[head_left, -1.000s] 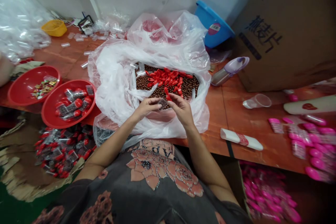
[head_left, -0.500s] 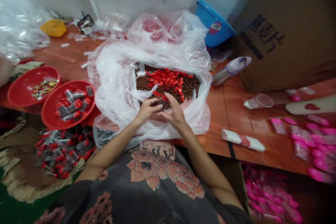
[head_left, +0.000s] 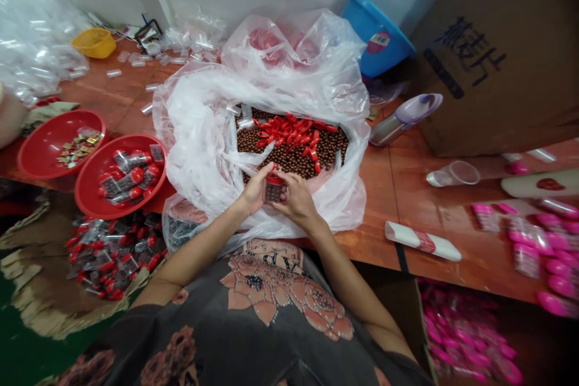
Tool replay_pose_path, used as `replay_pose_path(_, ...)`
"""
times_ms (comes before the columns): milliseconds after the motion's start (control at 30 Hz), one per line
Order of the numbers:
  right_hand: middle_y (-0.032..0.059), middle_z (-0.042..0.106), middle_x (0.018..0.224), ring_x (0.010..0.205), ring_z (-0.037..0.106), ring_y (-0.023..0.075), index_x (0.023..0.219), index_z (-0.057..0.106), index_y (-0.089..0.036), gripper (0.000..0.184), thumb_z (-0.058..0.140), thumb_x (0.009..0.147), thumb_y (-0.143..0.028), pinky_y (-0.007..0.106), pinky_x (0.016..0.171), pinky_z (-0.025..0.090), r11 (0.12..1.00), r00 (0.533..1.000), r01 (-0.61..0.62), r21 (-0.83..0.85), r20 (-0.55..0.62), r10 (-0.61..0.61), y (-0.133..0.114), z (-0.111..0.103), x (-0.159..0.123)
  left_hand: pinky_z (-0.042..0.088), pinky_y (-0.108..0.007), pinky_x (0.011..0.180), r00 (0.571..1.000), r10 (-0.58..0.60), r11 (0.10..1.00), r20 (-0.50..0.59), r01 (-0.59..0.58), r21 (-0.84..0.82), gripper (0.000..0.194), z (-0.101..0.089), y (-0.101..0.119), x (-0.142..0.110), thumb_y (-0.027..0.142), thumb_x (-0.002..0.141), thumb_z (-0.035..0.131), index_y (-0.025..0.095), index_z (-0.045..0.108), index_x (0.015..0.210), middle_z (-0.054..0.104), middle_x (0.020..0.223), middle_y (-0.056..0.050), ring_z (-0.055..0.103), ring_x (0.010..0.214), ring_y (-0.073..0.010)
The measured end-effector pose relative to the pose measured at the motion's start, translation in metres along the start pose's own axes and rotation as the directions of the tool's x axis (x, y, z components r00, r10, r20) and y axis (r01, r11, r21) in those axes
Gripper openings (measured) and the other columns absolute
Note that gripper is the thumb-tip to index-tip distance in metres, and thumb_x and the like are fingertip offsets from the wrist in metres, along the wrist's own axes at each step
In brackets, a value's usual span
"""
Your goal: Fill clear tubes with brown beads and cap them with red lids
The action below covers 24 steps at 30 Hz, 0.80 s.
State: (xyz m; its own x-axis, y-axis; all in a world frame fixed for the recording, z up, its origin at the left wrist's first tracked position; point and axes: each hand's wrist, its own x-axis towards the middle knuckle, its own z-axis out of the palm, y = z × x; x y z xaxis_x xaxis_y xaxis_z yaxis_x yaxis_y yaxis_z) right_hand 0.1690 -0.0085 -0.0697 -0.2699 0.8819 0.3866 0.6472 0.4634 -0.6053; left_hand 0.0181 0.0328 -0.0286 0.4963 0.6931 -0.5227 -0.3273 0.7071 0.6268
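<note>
Between my two hands is a small clear container (head_left: 273, 192) with a red cap, filled with brown balls. My left hand (head_left: 256, 189) grips its left side, thumb and fingers up near the cap. Wrapped round the other side, my right hand (head_left: 297, 197) has its fingers at the cap and lower edge. Just beyond the hands lies an open white plastic bag (head_left: 194, 126) full of brown chocolate-like balls (head_left: 253, 143). On the balls sits a heap of red caps (head_left: 292, 132), with a few clear empty tubes (head_left: 246, 123) beside it.
Left, a red bowl (head_left: 81, 199) holds filled containers; another red bowl (head_left: 27, 157) holds small wrapped pieces. More filled containers (head_left: 115, 259) lie below the table edge. Right are a purple-handled scoop (head_left: 404, 116), a white tube (head_left: 423, 241), pink-capped containers (head_left: 527, 259) and a large carton (head_left: 511, 102).
The container has been turned from tilted to more upright, with its red cap on top. My fingers have closed in around the cap. The whole view has shifted slightly.
</note>
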Motion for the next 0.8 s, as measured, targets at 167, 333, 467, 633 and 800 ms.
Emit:
replay_pose_path(167, 0.0171, 0.046, 0.144, 0.132, 0.045, 0.0331, 0.15, 0.023, -0.02, 0.085, 0.068, 0.08, -0.035, 0.053, 0.107, 0.04, 0.999, 1.0, 0.006, -0.045, -0.003, -0.006, -0.005, -0.004, 0.0, 0.052, -0.03, 0.056, 0.998, 0.028, 0.997, -0.058, -0.024, 0.077, 0.044, 0.001, -0.007, -0.001, 0.047, 0.083, 0.059, 0.018, 0.065, 0.114, 0.07, 0.073, -0.004, 0.065, 0.06, -0.0181)
replay_pose_path(333, 0.0153, 0.049, 0.141, 0.129, 0.046, 0.0337, 0.145, 0.036, -0.021, 0.076, 0.068, 0.079, -0.039, 0.05, 0.107, 0.039, 0.993, 0.997, 0.026, -0.118, 0.072, -0.018, -0.011, -0.01, 0.003, 0.052, -0.032, 0.058, 0.993, 0.112, 0.985, -0.045, -0.104, 0.14, 0.05, 0.0, -0.013, -0.001, 0.057, 0.082, 0.055, 0.017, 0.065, 0.11, 0.066, 0.067, -0.003, 0.062, 0.06, -0.0176)
replay_pose_path(467, 0.0163, 0.054, 0.139, 0.126, 0.049, 0.0342, 0.14, 0.043, -0.018, 0.072, 0.069, 0.078, -0.043, 0.049, 0.106, 0.037, 0.988, 0.997, 0.044, -0.147, 0.064, -0.035, -0.011, -0.009, 0.004, 0.044, -0.028, 0.049, 0.98, 0.151, 0.975, -0.132, -0.126, 0.185, 0.055, 0.001, -0.022, 0.0, 0.064, 0.083, 0.051, 0.017, 0.065, 0.106, 0.058, 0.057, 0.0, 0.053, 0.048, -0.0139)
replay_pose_path(633, 0.0173, 0.061, 0.132, 0.123, 0.054, 0.0332, 0.133, 0.051, -0.016, 0.064, 0.068, 0.079, -0.045, 0.049, 0.105, 0.034, 0.978, 0.993, 0.103, -0.181, 0.076, -0.09, -0.015, -0.002, 0.005, 0.039, -0.025, 0.045, 0.899, 0.38, 0.895, -0.22, -0.296, 0.335, 0.053, 0.0, -0.038, -0.001, 0.06, 0.086, 0.045, 0.019, 0.059, 0.118, 0.063, 0.069, 0.0, 0.052, 0.05, -0.0123)
replay_pose_path(800, 0.0164, 0.05, 0.145, 0.136, 0.044, 0.0329, 0.148, 0.035, -0.023, 0.078, 0.07, 0.082, -0.045, 0.051, 0.11, 0.035, 0.983, 0.99, 0.102, -0.154, 0.108, -0.086, -0.022, 0.002, 0.007, 0.046, -0.025, 0.052, 0.799, 0.565, 0.763, -0.206, -0.411, 0.499, 0.048, -0.015, -0.014, -0.016, 0.056, 0.09, 0.046, 0.02, 0.054, 0.121, 0.067, 0.079, -0.002, 0.057, 0.055, -0.0121)
